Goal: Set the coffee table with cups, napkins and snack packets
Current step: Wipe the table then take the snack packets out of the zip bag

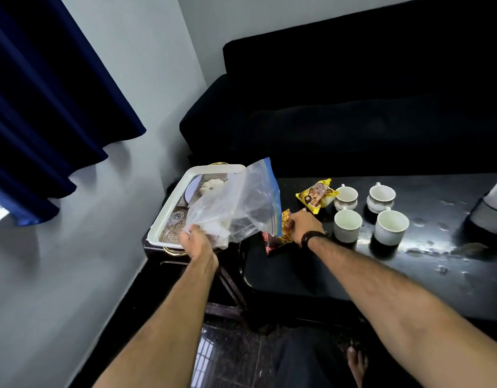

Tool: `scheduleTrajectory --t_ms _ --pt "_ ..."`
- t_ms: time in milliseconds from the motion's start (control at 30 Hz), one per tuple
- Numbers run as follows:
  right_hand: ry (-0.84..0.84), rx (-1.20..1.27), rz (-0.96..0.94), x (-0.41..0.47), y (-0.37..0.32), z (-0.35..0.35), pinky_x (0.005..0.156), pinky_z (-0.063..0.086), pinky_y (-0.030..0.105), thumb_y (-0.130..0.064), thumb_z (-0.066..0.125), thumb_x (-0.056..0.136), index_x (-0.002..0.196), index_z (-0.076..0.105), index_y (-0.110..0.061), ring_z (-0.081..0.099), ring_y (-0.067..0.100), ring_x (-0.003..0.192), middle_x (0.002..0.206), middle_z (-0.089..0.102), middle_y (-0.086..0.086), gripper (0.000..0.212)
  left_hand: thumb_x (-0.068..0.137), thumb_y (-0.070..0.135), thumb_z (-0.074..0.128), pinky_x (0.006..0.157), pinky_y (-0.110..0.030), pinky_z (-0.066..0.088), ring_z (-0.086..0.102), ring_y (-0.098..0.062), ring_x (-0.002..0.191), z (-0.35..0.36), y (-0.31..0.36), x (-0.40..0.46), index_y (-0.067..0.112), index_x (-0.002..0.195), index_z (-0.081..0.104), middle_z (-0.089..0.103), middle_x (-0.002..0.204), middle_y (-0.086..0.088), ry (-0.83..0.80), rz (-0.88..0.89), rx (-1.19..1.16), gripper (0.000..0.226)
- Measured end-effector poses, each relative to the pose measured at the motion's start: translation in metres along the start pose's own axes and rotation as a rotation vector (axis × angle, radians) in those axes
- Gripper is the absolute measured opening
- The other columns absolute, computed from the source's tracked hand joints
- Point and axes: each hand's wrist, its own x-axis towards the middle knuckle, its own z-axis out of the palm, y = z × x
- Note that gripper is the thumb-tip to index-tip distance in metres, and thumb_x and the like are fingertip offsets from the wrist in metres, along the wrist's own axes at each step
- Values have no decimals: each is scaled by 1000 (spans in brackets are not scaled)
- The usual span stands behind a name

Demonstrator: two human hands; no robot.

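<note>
Nearest the camera, two bare forearms reached forward over a dark floor, a bare foot [357, 362] showing at the bottom edge. The left hand [196, 240] was closed on the lower corner of a clear zip bag [236, 203], pinching the plastic so that the bag hung tilted up and to the right, its blue zip strip toward the coffee table [409, 261]. The bag was held over the near end of a white tray [169, 208] on a small side stand, just left of the table.

The right hand [304, 226], a dark band on its wrist, lay on the table's left end with its fingers curled around a snack packet [281, 233], orange and red, partly hidden behind the bag's edge; the grip looked closed, though the fingertips were out of sight. The packet's long axis ran roughly from near-left to far-right, and it sat right at the bag's mouth, so the right hand was plainly the nearer one to it.

A yellow snack packet [316, 196] already lay flat farther back, just beside four white cups [347, 226] grouped in a square near the table's middle. No napkins could be made out on the table. Probably the packet in hand only needed drawing clear of the bag and setting down to the right, near the yellow one.
</note>
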Motion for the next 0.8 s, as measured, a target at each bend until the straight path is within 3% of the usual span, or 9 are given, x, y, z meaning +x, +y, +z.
scheduleTrajectory --t_ms 100,167,233,300,367,533,600,700,800 --pt "151 129 16 5 1 -5 80 53 32 -12 66 84 93 73 -18 62 25 100 111 60 7 13 101 11 44 45 -21 45 53 -11 61 3 -3 -4 13 98 51 57 84 0 -30 -6 40 8" --pt "237 499 73 6 -3 -23 74 48 30 -29 60 93 100 68 -15 60 26 98 106 64 8 18 101 12 44 46 -22 45 53 -12 62 6 -1 -6 11 100 50 57 85 -2 -49 -6 40 6" --pt "9 998 190 2 -6 -45 80 45 33 -67 47 88 132 54 -17 57 28 107 120 63 12 66 101 14 44 50 -23 47 54 -13 66 9 1 -13 12 98 50 58 86 -1 -80 -5 60 7" --pt "-272 1209 196 -4 -6 -62 107 33 54 -92 42 63 149 34 -28 47 31 129 139 52 15 108 102 15 43 59 -26 50 57 -15 73 14 4 -24 13 98 51 60 91 -2 -128 6 71 10" --pt "-357 1258 82 -15 -8 -74 114 16 65 -95 48 50 148 34 -37 42 31 135 147 46 12 115 103 16 42 65 -28 53 60 -15 75 20 10 -38 15 97 52 62 92 -1 -203 25 77 11" --pt "-218 1319 79 -29 -18 -98 112 33 57 -58 81 60 150 26 -16 50 31 130 148 44 13 114 103 21 41 70 -29 52 62 -17 77 37 30 -77 9 99 59 66 87 -3 -475 22 148 22" --pt "-136 1372 51 -32 -19 -103 102 47 50 -27 76 81 149 28 -14 59 31 120 143 51 14 84 99 21 44 79 -33 49 60 -20 83 45 38 -94 12 84 62 66 81 -2 -592 46 197 26" --pt "-6 1288 -6 -43 -21 -118 59 56 28 6 54 92 131 51 -13 68 19 78 114 69 16 44 90 20 55 84 -36 47 60 -19 81 57 49 -119 12 81 66 67 78 -1 -719 58 215 16" --pt "-91 1284 -59 -58 -24 -133 61 55 29 1 49 93 112 60 -11 69 18 76 98 71 11 26 83 12 68 77 -39 53 65 -22 85 68 57 -137 13 84 64 71 83 0 -799 68 138 4"
